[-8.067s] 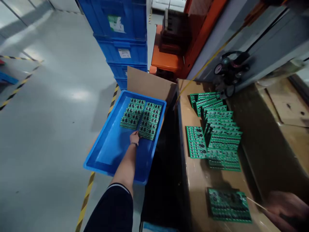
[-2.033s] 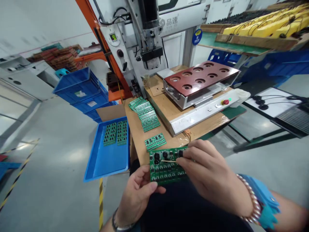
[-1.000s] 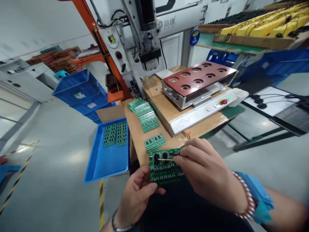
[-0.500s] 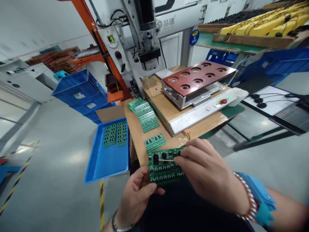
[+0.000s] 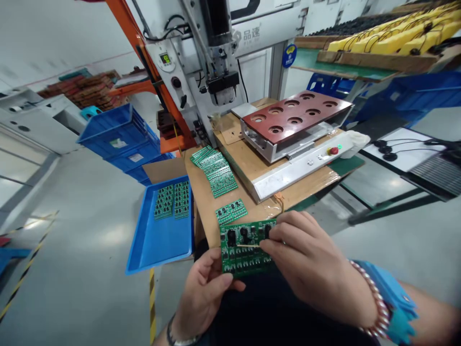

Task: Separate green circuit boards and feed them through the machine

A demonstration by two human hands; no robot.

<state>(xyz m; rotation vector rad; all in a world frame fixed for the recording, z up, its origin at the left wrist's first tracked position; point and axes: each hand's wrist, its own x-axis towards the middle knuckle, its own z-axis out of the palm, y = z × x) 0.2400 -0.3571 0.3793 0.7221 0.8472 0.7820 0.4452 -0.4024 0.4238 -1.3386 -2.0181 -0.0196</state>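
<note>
My left hand (image 5: 211, 288) grips the left edge of a green circuit board (image 5: 248, 265), thumb on its face and fingers beneath. Black round components stand along the board's upper part, with rows of small parts below them. In my right hand (image 5: 306, 259) a thin wooden stick (image 5: 248, 246) is pinched between thumb and fingers; its tip is over the board just below the leftmost black component (image 5: 231, 235). Whether the tip touches the board I cannot tell. My right hand hides the board's right end. Another circuit board (image 5: 231, 212) lies on the table just beyond.
Overlapping green boards (image 5: 216, 170) lie on the brown tabletop (image 5: 201, 202). A blue tray (image 5: 162, 250) at left holds two groups of boards. Behind stands a press machine (image 5: 223, 81) with a red-brown holed fixture (image 5: 298, 115) and a red button (image 5: 333, 151). Stacked blue crates (image 5: 118, 129) stand at left.
The stick's tip has moved slightly down, from the leftmost black component to just below it. My right hand has shifted a little downward; my left hand still holds the board.
</note>
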